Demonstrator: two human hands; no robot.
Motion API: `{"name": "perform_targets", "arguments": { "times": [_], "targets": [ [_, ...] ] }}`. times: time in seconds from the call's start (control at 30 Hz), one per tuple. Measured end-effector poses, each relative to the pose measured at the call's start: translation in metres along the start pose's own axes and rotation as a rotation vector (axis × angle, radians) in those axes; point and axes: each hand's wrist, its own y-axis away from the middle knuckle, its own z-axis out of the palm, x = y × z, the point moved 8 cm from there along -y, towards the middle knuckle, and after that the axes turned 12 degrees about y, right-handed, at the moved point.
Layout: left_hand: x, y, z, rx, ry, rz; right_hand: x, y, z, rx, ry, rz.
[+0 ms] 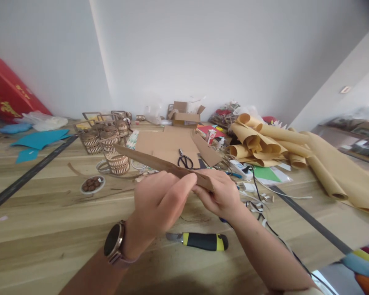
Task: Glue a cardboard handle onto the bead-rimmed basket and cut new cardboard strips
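Note:
Both of my hands grip one long, narrow brown strip point(147, 159), which looks like bark or cardboard and slants up to the left over the table. My left hand point(161, 198), with a watch on its wrist, is closed on the strip near its middle, thumb on top. Close beside it, my right hand point(219, 192) pinches the strip near its right end. Below the hands lies a knife point(203, 241) with a black and yellow handle, its blade to the left. Black-handled scissors point(185, 159) rest on flat cardboard point(147, 141) beyond the strip.
Small woven baskets point(118, 163) with handles stand to the left, near a white bowl point(92, 185) of round brown nuts. Rolled brown paper point(264, 139) piles up at right. Black cables point(264, 217) and a white power strip point(241, 169) lie right of my hands. An open carton point(186, 118) stands behind.

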Motion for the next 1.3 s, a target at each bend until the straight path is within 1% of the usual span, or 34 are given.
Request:
{"name": "perform_targets", "arguments": {
  "times": [0.07,0.23,0.5,0.57,0.63,0.67,0.7,0.73,0.8,0.87,0.93,0.97,1.0,1.07,1.2,1.3],
  "targets": [
    [0.001,-0.002,-0.002,-0.010,-0.012,-0.001,-0.002,0.000,0.001,-0.004,0.005,-0.015],
    [0.007,-0.002,-0.007,-0.049,-0.045,0.063,-0.005,-0.001,0.005,-0.015,0.060,-0.051],
    [-0.003,0.007,-0.013,-0.174,-0.048,-0.043,-0.018,-0.002,0.015,-0.049,0.072,-0.132],
    [-0.004,0.009,-0.013,-0.164,-0.034,-0.038,-0.019,-0.002,0.017,-0.067,0.081,-0.126],
    [-0.003,0.012,-0.014,-0.125,0.006,-0.040,-0.019,-0.002,0.020,-0.093,0.099,-0.118],
    [-0.005,0.013,-0.016,-0.095,0.038,-0.081,-0.019,-0.002,0.021,-0.103,0.107,-0.113],
    [-0.009,0.015,-0.018,-0.056,0.085,-0.161,-0.019,-0.002,0.021,-0.108,0.114,-0.110],
    [-0.015,0.018,-0.020,-0.013,0.147,-0.281,-0.019,-0.002,0.022,-0.110,0.120,-0.109],
    [-0.031,0.029,-0.021,0.059,0.338,-0.606,-0.020,-0.003,0.022,-0.110,0.129,-0.117],
    [-0.041,0.047,-0.012,0.066,0.592,-0.952,-0.024,-0.002,0.025,-0.131,0.128,-0.147],
    [-0.043,0.064,-0.001,0.034,0.813,-1.218,-0.028,0.000,0.029,-0.164,0.123,-0.176],
    [-0.042,0.070,0.001,0.024,0.888,-1.308,-0.030,0.001,0.031,-0.179,0.122,-0.187],
    [-0.041,0.074,0.002,0.021,0.942,-1.368,-0.032,0.001,0.033,-0.192,0.120,-0.199],
    [-0.039,0.079,0.000,0.019,1.008,-1.432,-0.038,0.002,0.035,-0.217,0.117,-0.223],
    [-0.036,0.087,-0.003,0.006,1.079,-1.492,-0.052,0.001,0.041,-0.289,0.148,-0.303],
    [-0.036,0.093,-0.006,0.031,1.116,-1.518,-0.060,0.000,0.045,-0.310,0.186,-0.372]
  ]
}}
